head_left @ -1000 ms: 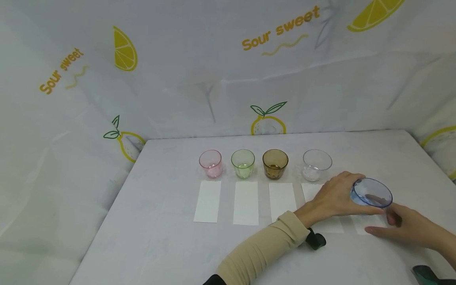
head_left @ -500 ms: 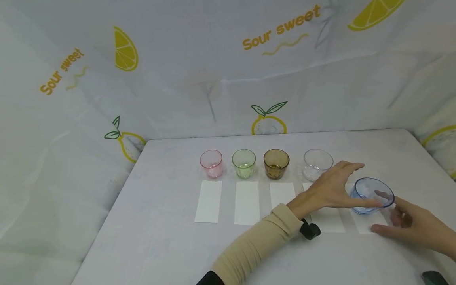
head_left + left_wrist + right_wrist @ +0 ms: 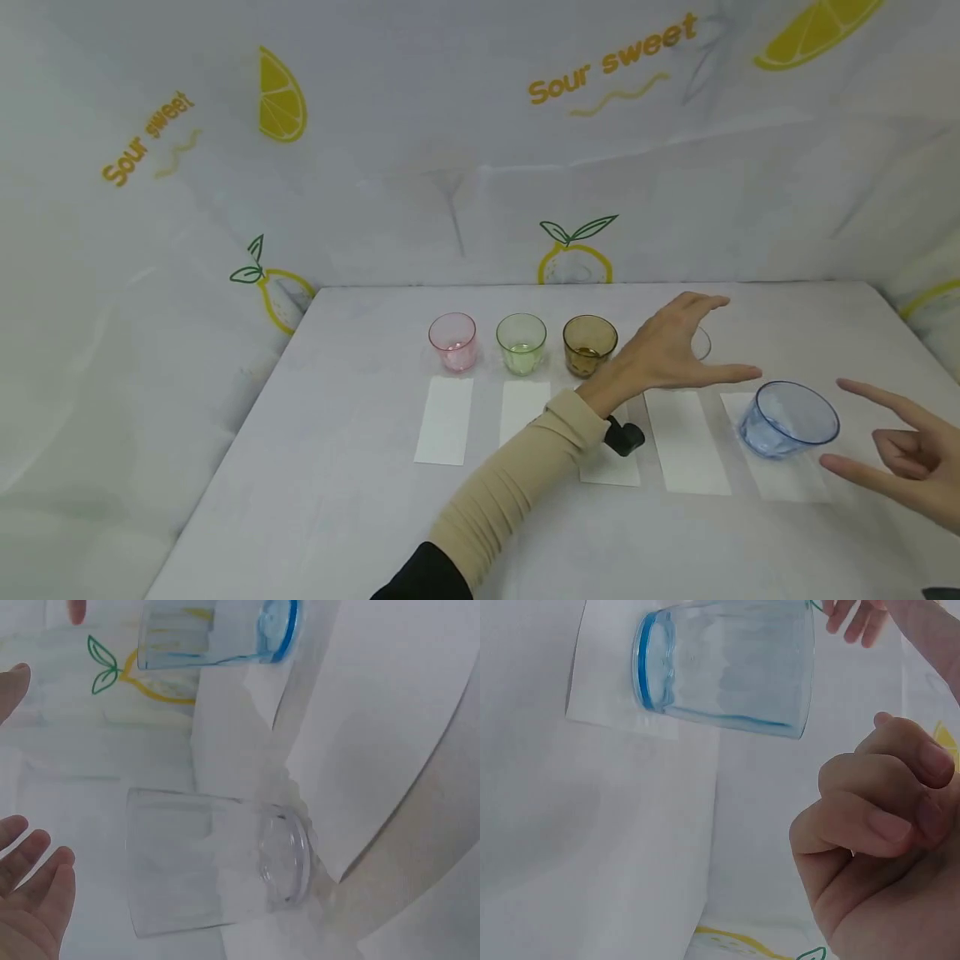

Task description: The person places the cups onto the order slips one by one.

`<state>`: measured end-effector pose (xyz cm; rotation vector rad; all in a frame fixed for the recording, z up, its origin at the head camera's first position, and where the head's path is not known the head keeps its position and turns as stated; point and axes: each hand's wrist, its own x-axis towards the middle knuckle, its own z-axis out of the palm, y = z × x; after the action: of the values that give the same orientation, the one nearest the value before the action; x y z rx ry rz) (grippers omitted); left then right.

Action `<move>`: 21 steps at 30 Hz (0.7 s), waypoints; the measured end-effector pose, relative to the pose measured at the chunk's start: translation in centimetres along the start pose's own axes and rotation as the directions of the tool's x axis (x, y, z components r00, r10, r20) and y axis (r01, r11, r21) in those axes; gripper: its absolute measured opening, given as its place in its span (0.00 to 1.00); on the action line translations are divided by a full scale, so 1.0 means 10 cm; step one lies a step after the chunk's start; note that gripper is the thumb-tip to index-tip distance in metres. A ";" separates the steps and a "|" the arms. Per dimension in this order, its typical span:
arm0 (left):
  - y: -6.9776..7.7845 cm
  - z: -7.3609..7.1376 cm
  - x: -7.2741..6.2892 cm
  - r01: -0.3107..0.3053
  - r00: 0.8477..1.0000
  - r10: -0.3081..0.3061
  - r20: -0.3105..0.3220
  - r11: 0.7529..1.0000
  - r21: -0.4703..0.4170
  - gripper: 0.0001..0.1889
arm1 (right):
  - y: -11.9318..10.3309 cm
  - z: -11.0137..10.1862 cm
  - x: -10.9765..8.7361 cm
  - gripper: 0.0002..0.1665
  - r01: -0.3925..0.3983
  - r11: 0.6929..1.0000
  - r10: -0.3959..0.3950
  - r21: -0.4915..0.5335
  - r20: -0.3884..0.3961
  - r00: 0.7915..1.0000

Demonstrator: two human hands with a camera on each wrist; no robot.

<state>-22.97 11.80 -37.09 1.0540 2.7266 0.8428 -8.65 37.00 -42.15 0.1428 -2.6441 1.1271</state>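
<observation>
At four o'clock from our spread left hand [image 3: 663, 354], the blue glass [image 3: 783, 425] stands on a card [image 3: 797, 486]; at its three, our right hand [image 3: 926, 458] holds thumb and forefinger apart.

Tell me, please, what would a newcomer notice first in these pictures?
Probably the blue glass, standing on the rightmost white card between the left hand and the right hand. The pink glass, green glass and brown glass line up behind the other cards, with the clear glass partly hidden by the left hand in the head view. Yellow lemon prints mark the backdrop.
</observation>
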 end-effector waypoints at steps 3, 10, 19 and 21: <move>-0.06 -0.02 0.01 0.020 1.000 -0.020 -0.008 1.000 0.015 0.48 | -0.08 0.02 0.00 0.61 -0.007 1.000 0.007 -0.016 0.011 1.000; -0.20 -0.08 0.03 0.021 1.000 -0.021 -0.002 0.997 0.074 0.49 | -0.21 0.04 0.03 0.58 0.035 0.996 -0.042 0.078 0.080 0.996; -0.29 -0.12 0.12 -0.007 1.000 0.006 0.003 0.991 0.134 0.52 | -0.35 0.14 0.06 0.58 0.023 0.998 -0.035 0.061 0.207 0.978; -0.31 -0.12 0.13 -0.011 1.000 0.011 -0.001 0.989 0.146 0.52 | -0.38 0.17 0.06 0.58 0.038 0.997 -0.053 0.068 0.226 0.973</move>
<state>-26.14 10.17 -37.60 1.0946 2.8232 0.6534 -8.88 33.11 -40.48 0.3639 -2.7865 1.2478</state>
